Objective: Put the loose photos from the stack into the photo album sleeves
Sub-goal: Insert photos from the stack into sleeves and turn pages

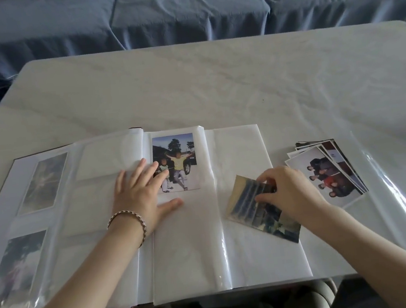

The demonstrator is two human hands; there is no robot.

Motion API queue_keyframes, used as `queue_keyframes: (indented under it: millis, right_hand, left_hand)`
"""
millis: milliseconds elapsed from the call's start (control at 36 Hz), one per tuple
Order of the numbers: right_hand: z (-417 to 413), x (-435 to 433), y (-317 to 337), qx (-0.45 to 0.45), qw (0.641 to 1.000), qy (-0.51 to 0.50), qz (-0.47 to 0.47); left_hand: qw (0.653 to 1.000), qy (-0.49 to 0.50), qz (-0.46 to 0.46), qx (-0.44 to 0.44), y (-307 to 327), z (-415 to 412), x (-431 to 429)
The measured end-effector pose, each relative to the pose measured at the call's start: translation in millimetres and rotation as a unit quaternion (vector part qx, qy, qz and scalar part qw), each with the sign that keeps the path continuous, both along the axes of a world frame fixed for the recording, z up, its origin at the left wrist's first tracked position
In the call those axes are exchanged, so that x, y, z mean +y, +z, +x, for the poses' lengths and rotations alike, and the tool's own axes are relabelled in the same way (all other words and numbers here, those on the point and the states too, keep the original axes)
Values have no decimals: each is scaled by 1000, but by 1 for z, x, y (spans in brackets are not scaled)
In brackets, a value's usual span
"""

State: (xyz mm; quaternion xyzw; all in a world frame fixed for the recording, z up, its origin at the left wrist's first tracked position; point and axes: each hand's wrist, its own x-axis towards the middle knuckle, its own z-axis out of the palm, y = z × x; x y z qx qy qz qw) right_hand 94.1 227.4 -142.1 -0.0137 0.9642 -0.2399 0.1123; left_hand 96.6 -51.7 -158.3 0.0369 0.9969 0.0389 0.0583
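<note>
So there's a blue-covered sofa [180, 9] way out past both hands, and in front of it a big pale table [214, 81] under a clear plastic sheet that takes up most of the view. The photo album [187, 244] lies open right under the left hand, spreading out to both sides of it, with its near edge at the table's front. Left of the left hand the album page has two photos tucked behind cloudy sleeves, one farther [43, 183] and one nearer [17, 266], both too hazy to make out. Just beyond the left hand's fingertips sits a sleeved photo of two kids [175, 162] in front of a dark vehicle, with the fingertips overlapping its lower left corner. The stack of loose photos [325, 172] is fanned out on the table just right of the right hand, with a group shot on top. The left hand [142, 193] is spread flat, palm down, pressing on the album page near the spine, with a braided bracelet [128, 221] on the wrist. The right hand [289, 189] is pinching one loose photo [259, 210] between thumb and fingers, holding it tilted over the right-hand album page, between the stack and the left hand.
</note>
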Motion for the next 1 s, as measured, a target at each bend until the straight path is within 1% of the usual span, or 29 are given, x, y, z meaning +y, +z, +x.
queue_keyframes:
  millis: [83,222,306,361,444,556,750,1000]
  right_hand:
    - [-1,6,6,14,998,-19,-65]
    - [1,14,23,97,976,-103,-166]
    - [8,11,27,103,961,-112,-231]
    - [14,6,27,106,956,-105,-251]
    - [23,-4,22,112,962,-88,-234]
    - [33,-16,14,146,967,-78,-194]
    - [39,-34,10,232,954,-90,-165]
    - [40,-46,9,265,947,-80,-164]
  left_hand:
    - [1000,0,2,-5,0,-1,0]
    - [1000,2,4,-13,0,-2,0]
    - [1000,-6,0,-7,-1,0,0]
    - [1000,-6,7,-11,0,1,-1]
    - [1000,-5,16,-11,0,0,-1]
    - [1000,-4,8,-14,-1,-1,-1]
    - [1000,-5,-2,-13,-2,-1,-2]
    - [1000,-7,-8,-11,-3,-2,-2]
